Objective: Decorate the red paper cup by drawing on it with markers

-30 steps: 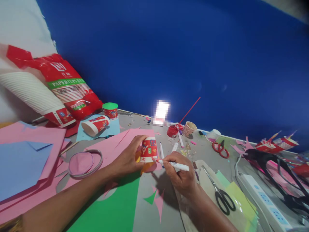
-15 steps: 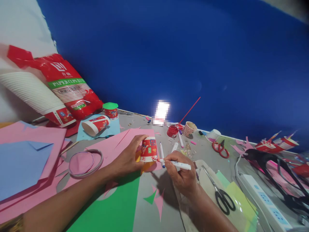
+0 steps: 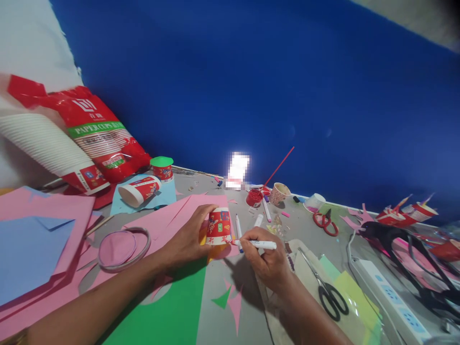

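Note:
A red and white paper cup (image 3: 219, 224) is gripped in my left hand (image 3: 192, 232), the fingers along its left side. Between the fingers of my right hand (image 3: 264, 256) is a white marker (image 3: 263, 244) with a red tip. That tip points left at the cup's lower right edge and appears to touch it. Small red marks show along the white band near this edge. Beneath the cup lie pink paper (image 3: 179, 211) and a bit of yellow-orange paper. Just behind my right hand, another marker (image 3: 238, 225) rests on the table.
On the left are a stack of paper cups (image 3: 43, 146), a red cup bag (image 3: 104, 139) and a tape roll (image 3: 143, 247). Green paper (image 3: 168, 311) lies in front. To the right are black-handled scissors (image 3: 332, 299), red-handled scissors (image 3: 326, 223) and a power strip (image 3: 391, 297).
The whole view has shifted slightly. My right hand has moved a little left relative to the cup, and the marker has swung to lie more level. The cup stays in my left hand.

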{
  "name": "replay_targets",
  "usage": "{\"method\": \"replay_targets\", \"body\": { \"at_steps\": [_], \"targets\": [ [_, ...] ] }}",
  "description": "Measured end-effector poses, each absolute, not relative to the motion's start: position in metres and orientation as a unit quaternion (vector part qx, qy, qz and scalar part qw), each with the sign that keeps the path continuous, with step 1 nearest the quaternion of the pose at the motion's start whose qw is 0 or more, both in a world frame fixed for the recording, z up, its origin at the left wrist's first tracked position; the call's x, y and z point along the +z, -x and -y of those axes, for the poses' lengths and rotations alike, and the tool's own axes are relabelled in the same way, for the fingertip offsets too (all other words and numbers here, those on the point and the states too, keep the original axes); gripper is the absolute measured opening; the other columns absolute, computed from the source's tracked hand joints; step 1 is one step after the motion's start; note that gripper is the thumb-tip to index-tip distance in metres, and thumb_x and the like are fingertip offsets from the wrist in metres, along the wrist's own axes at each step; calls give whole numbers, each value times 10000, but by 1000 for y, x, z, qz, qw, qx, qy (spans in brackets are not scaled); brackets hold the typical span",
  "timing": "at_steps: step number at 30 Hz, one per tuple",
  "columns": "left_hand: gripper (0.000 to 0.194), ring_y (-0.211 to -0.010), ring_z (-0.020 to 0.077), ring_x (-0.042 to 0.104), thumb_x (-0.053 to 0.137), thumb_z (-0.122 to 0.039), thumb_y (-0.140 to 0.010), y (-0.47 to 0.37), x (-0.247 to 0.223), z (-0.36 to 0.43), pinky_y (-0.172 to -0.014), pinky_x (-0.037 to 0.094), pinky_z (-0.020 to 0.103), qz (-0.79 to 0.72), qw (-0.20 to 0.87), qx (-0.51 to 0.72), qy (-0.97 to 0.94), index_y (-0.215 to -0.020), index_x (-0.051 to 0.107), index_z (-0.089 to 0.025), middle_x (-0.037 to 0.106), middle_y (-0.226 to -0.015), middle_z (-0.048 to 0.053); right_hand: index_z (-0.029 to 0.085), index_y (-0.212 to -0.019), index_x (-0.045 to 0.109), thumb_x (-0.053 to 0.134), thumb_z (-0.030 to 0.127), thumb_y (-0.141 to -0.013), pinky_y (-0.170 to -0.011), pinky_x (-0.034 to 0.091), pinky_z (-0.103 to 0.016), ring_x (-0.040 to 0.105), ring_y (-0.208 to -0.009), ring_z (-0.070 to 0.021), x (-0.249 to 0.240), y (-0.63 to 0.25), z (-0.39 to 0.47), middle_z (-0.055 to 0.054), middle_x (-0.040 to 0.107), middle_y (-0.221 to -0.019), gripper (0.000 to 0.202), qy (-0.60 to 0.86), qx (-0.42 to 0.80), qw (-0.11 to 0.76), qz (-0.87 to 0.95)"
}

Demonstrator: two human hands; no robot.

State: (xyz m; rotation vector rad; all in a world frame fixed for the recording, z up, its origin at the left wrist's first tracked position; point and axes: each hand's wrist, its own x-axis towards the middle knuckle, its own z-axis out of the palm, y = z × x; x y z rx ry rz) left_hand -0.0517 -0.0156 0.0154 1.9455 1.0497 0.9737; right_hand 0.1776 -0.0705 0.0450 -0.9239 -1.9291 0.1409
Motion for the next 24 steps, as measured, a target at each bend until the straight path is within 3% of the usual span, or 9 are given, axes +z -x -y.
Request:
{"method": "replay_targets", "body": {
  "at_steps": [6,12,18,24],
  "targets": [
    [864,-1452,392,509,885,-464,-730,55,12,13,-1218,444,581,-413,353,391,-743,-1466,469,-289,525,-1530,136,213,-838,673,551,214,-1012,-576,509,-261,667,-609,-155,42,-186,65,-10,712,-705,212,410,14,517,751],
    [869,-1547,379,398,737,-262,-765,62,-6,0,-1293,335,582,-395,329,426,-744,-1559,382,-266,405,-1648,144,216,-1000,719,558,255,-1044,-682,568,-296,739,-773,-195,31,-191,54,-51,776,-878,172,410,-5,531,742],
    [892,-1527,348,432,705,-214,-737,63,-5,-7,-1253,399,557,-394,357,461,-710,-1549,336,-207,391,-1621,180,198,-972,721,589,239,-1020,-718,565,-317,723,-769,-200,24,-193,46,-63,777,-862,147,394,-9,511,764],
    [826,-1487,347,445,674,-129,-725,66,-15,-10,-1191,460,578,-395,265,470,-743,-1493,395,-248,446,-1514,133,204,-868,693,611,251,-989,-613,508,-271,662,-626,-161,14,-202,36,-7,728,-731,153,441,0,512,737]
  ]
}}
